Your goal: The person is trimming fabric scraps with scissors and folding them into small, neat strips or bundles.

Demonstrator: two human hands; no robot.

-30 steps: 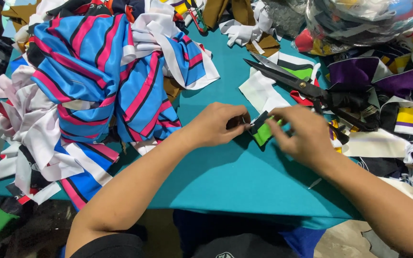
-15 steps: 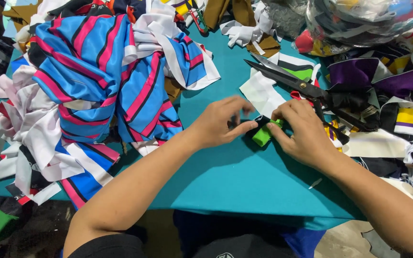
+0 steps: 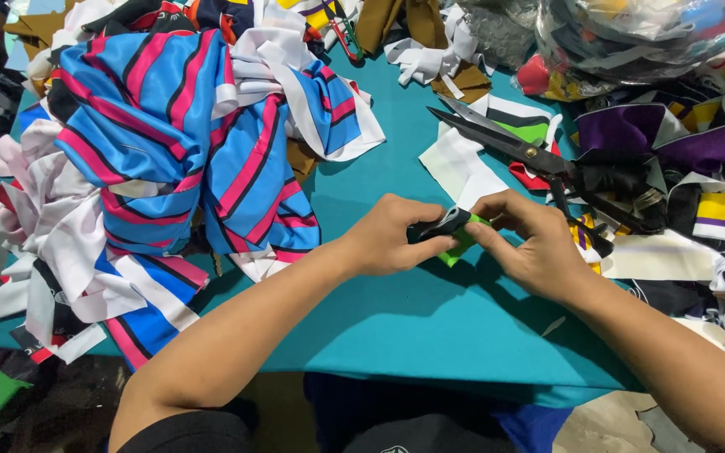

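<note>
In the head view, both hands meet near the middle of a teal table [image 3: 362, 335], working one small folded scrap of fabric [image 3: 453, 233], black on top with bright green showing underneath. The left hand [image 3: 396, 236] grasps the scrap's left end, thumb and fingers pinched around it. The right hand [image 3: 530, 247] grips the right end, its fingertips [image 3: 482, 231] pressed on the green part. The scrap sits just above the table, between the two hands; whether it touches the surface is hard to tell, since the fingers cover its underside.

Just beyond the hands lies a white piece of fabric [image 3: 463, 164], flat on the table. A pair of large black scissors [image 3: 530, 151] rests across it, blades pointing to the upper left, handles buried toward the right among dark cloth.

To the left, a big heap of blue fabric with pink and black stripes [image 3: 169, 143] spreads over the table's far left part, well apart from the hands. White strips with blue and pink bands [image 3: 69, 260] spill from it toward the near left edge and hang over.

On the right, a pile of mixed offcuts [image 3: 681, 193] crowds the edge: purple, yellow, white and black pieces. Above that, at the far right corner, sits a clear plastic bag [image 3: 648, 42] stuffed with coloured material.
</note>
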